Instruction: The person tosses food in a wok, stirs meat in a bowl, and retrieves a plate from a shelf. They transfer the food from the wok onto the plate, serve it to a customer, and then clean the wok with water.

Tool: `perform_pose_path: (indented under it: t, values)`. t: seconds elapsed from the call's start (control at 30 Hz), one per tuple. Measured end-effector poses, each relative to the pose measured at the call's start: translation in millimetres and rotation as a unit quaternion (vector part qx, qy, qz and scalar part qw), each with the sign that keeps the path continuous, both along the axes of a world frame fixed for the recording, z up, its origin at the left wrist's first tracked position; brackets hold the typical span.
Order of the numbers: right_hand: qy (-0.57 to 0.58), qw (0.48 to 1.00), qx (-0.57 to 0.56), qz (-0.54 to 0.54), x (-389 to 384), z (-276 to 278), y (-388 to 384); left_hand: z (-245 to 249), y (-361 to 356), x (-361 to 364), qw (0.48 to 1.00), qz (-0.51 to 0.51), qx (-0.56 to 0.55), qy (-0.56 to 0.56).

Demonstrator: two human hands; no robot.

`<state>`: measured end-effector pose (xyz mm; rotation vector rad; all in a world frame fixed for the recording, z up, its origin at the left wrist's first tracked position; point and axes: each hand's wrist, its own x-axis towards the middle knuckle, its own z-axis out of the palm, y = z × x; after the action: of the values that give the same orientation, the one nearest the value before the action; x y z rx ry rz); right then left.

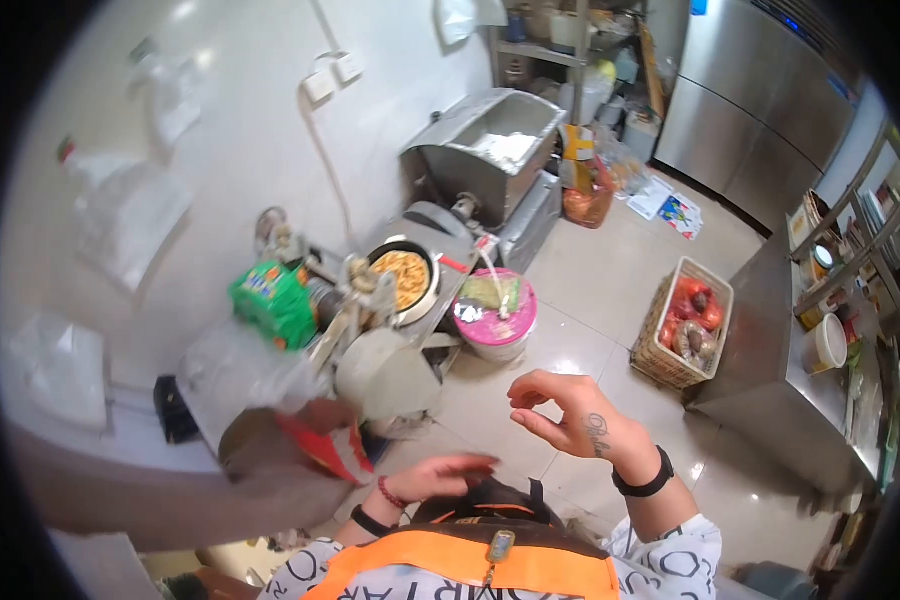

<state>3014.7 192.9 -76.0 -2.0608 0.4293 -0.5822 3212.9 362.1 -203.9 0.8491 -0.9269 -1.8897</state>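
Observation:
My left hand (442, 478), with a red bead bracelet and a black band, is held low before my body. Its fingers are stretched out and I see nothing in them. A black bag-like item (495, 498) with orange trim lies just beside those fingertips, at my waist. My right hand (570, 412) is raised over the tiled floor, a black band on its wrist. The fingers curve toward the thumb with a gap between, and nothing shows in the gap. Closest ahead of it is a white bucket with a pink lid (518, 318).
To the left are a pan of food (408, 278), a green package (275, 305) and a plastic bag (235, 370). A metal flour machine (490, 150) stands behind. At right are a basket of red bags (678, 375), a steel counter (760, 350) and a steel refrigerator (755, 100).

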Motion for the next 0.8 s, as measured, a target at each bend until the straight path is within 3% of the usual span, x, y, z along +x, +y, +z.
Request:
perform_pose_path:
  t: [0.03, 0.13, 0.17, 0.23, 0.27, 0.33, 0.43, 0.6, 0.73, 0.8]
  values:
    - [-0.010, 0.999, -0.002, -0.039, -9.4, -3.0, -19.2, 3.8, -27.8, -10.7, 0.987, -0.145, -0.065, -0.031]
    - [0.011, 0.993, -0.034, -0.114, -39.9, -14.8, -82.2, 1.3, -109.0, -38.2, 0.925, -0.375, -0.038, 0.037]
    - [0.053, 0.987, -0.036, -0.149, -52.6, -17.8, -103.9, -11.3, -141.1, -42.2, 0.921, -0.386, -0.041, 0.036]
    - [0.098, 0.967, -0.052, -0.230, -82.5, -26.7, -145.8, -37.2, -203.4, -46.3, 0.886, -0.433, -0.166, 0.024]
    - [0.125, 0.952, -0.044, -0.276, -97.9, -26.6, -164.3, -28.1, -236.7, -48.0, 0.902, -0.405, -0.140, 0.057]
    - [0.155, 0.915, -0.017, -0.373, -130.4, -20.1, -196.7, -22.5, -307.5, -46.4, 0.897, -0.422, -0.131, 0.021]
    - [0.126, 0.842, 0.049, -0.522, -172.5, -9.3, -229.7, 0.8, -393.0, -56.7, 0.885, -0.418, -0.201, -0.039]
    - [0.029, 0.773, 0.089, -0.628, -235.9, -18.5, -273.6, 15.8, -521.6, -75.9, 0.878, -0.425, -0.219, -0.035]
    - [0.008, 0.734, 0.104, -0.671, -289.6, -69.5, -337.5, -2.5, -637.6, -87.4, 0.861, -0.445, -0.227, -0.094]
    - [0.039, 0.711, 0.142, -0.687, -303.8, -85.6, -388.9, -22.9, -689.3, -89.5, 0.947, -0.285, -0.095, -0.116]
